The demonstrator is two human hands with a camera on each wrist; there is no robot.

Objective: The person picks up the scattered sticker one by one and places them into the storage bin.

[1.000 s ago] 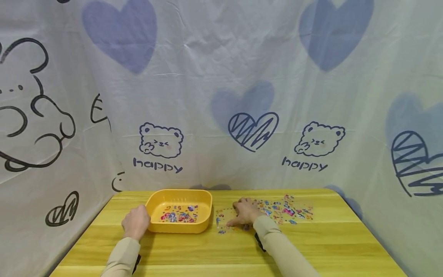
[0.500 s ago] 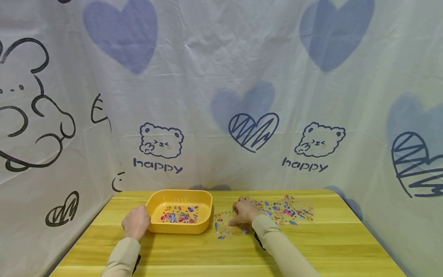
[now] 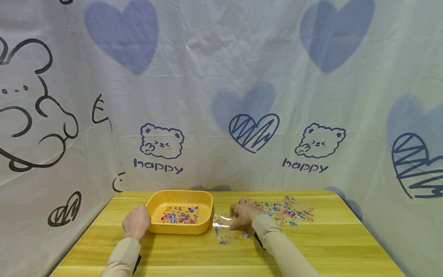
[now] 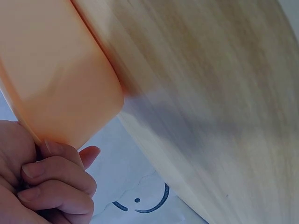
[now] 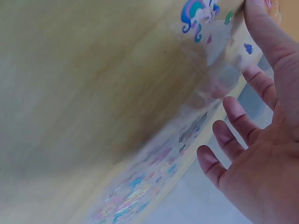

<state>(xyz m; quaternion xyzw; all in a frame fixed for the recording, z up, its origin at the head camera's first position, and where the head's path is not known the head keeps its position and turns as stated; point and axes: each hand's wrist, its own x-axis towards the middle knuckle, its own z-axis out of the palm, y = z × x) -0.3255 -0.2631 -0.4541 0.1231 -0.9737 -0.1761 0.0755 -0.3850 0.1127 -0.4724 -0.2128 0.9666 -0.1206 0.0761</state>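
Observation:
My left hand [image 3: 136,223] grips the left rim of a yellow plastic basin [image 3: 180,229], its fingers curled in the left wrist view. Inside the basin lie colourful cartoon stickers [image 3: 180,218]. To the basin's right, my right hand [image 3: 245,212] pinches a clear sticker sheet [image 3: 225,232] between thumb and index finger. Light glares off the sheet, which looks bent up at its far part. In the right wrist view, the other fingers [image 5: 233,112] are spread off the sheet, and a pony sticker [image 5: 198,16] shows on it.
More clear sticker sheets [image 3: 288,211] lie on the wooden table [image 3: 311,246] right of my right hand, partly hidden by it. A white curtain [image 3: 207,96] with hearts and bears hangs close behind the table and along its sides.
The sheet under my right hand has shifted toward me, and a bright glare has appeared on it. My right hand has barely moved. The left hand and the basin stay put.

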